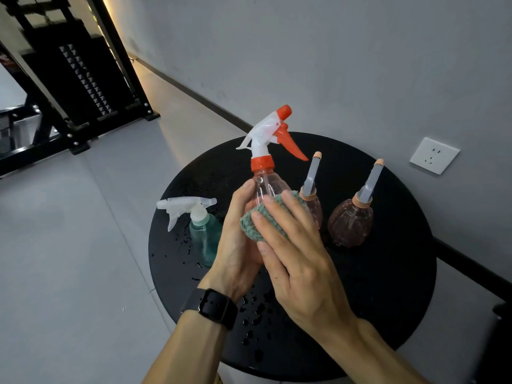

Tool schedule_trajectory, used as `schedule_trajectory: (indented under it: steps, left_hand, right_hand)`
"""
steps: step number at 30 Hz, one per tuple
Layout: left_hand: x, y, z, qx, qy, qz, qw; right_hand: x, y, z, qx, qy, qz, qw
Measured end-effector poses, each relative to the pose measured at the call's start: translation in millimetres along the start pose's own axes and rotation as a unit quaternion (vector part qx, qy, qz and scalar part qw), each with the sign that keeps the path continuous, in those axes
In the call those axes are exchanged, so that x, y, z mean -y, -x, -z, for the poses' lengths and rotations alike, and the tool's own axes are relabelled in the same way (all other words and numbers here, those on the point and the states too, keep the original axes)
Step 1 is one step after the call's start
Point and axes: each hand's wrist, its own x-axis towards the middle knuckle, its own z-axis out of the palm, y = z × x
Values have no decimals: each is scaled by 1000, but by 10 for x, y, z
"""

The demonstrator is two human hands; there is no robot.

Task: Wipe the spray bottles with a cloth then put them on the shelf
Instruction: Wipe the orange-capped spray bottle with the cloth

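Observation:
My left hand (238, 245) grips a clear pinkish spray bottle (267, 173) with a white and orange trigger head, held above the round black table (388, 300). My right hand (296, 253) presses a green cloth (260, 217) against the bottle's body, fingers spread over it. A teal spray bottle (203, 234) with a white trigger stands on the table to the left. Two brownish round bottles with grey upright nozzles stand to the right, one (313, 200) partly hidden behind the cloth, the other (352, 220) in full view.
Water drops lie on the table's left and front parts. A black metal shelf frame (77, 87) stands on the grey floor at upper left. A grey wall with a white socket (434, 155) runs behind the table.

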Motion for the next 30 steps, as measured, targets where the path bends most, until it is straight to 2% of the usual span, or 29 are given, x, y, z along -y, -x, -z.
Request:
schedule_trajectory:
  steps: [4,11,15,23,30]
  left_hand:
    - [27,19,6,0,-43,21,999]
    - [108,27,40,-47,-106,13,993]
    - [85,20,20,-62,-84,-7,995]
    - [27,-28,28,-45,2,-23,999]
    - [46,-29,43,-49,-6,-22,999]
  right_hand:
    - [-16,-96,25,-11,15,-15,1000]
    - [-84,-178,57,13,32,-40,999]
    - [-56,-160,14,8,35,-45,998]
    - [-9,-28,-69,-17,22,-15,1000]
    - [-38,23,-72,-11,9,1,1000]
